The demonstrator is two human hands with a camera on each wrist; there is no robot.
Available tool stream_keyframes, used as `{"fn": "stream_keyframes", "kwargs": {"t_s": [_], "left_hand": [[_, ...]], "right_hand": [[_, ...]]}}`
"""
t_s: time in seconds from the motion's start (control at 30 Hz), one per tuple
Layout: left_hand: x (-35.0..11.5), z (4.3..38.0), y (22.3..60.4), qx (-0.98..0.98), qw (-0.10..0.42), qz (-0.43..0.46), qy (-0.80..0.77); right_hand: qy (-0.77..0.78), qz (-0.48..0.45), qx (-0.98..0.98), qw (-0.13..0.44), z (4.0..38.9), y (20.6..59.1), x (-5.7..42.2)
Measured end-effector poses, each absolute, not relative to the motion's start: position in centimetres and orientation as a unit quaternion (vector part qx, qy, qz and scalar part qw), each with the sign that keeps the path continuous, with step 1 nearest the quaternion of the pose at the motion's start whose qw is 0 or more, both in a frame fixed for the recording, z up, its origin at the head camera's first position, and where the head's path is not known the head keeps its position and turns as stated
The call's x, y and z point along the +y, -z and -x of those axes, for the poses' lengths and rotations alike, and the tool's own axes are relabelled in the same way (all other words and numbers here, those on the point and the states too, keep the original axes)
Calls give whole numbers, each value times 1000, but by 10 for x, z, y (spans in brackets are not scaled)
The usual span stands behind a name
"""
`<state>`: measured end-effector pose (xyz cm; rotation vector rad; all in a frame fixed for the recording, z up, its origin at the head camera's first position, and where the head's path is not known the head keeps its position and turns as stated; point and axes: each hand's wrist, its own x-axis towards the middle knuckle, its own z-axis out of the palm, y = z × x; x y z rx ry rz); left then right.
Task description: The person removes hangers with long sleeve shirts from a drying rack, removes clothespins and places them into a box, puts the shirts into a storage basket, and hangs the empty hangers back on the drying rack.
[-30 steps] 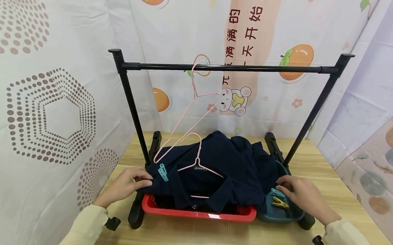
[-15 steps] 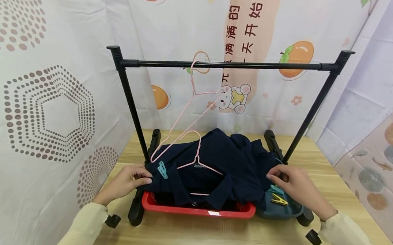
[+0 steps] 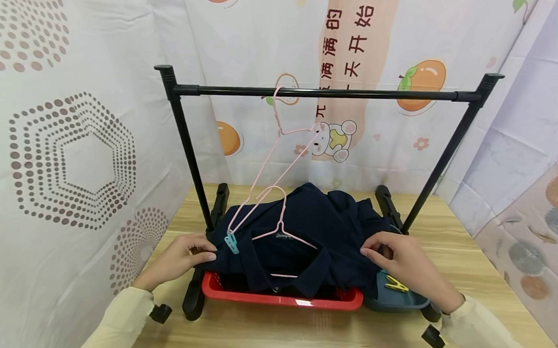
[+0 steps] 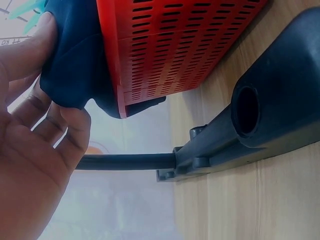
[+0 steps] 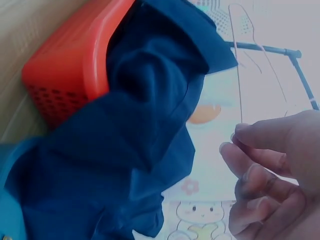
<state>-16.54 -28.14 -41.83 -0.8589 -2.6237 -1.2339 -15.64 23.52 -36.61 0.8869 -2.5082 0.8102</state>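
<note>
A navy polo shirt lies over a red basket, with a pink hanger inside its collar. My left hand pinches the shirt's left edge, thumb on top and fingers beneath, as the left wrist view shows. A teal clothespin grips the cloth near it. My right hand hovers by the shirt's right side, fingers loosely bent and holding nothing visible. Under it sits a dark blue bin with a yellow clothespin. Another pink hanger dangles tilted from the black rail.
The rack's left post and right post flank the shirt, with black feet on the wooden table. Printed curtains close off the back and sides.
My right hand has moved left from over the bin toward the shirt. The hanging hanger has swung slightly, its low end now by the teal clothespin. My left hand keeps its place.
</note>
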Motion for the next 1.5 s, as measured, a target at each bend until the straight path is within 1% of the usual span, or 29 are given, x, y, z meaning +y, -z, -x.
{"fn": "stream_keyframes", "kwargs": {"t_s": [0.33, 0.57, 0.87, 1.1, 1.5], "left_hand": [[-281, 164, 417, -867, 61, 283, 406], [-280, 164, 418, -872, 54, 275, 403], [-280, 163, 420, -873, 59, 274, 400], [-280, 165, 419, -871, 59, 278, 402], [-280, 164, 417, -872, 54, 273, 404]], "right_hand": [[-306, -352, -871, 156, 157, 365, 212], [-316, -368, -863, 138, 156, 364, 197], [-327, -372, -863, 101, 153, 358, 175], [-335, -399, -850, 78, 152, 357, 159], [-328, -433, -837, 73, 151, 352, 132]]}}
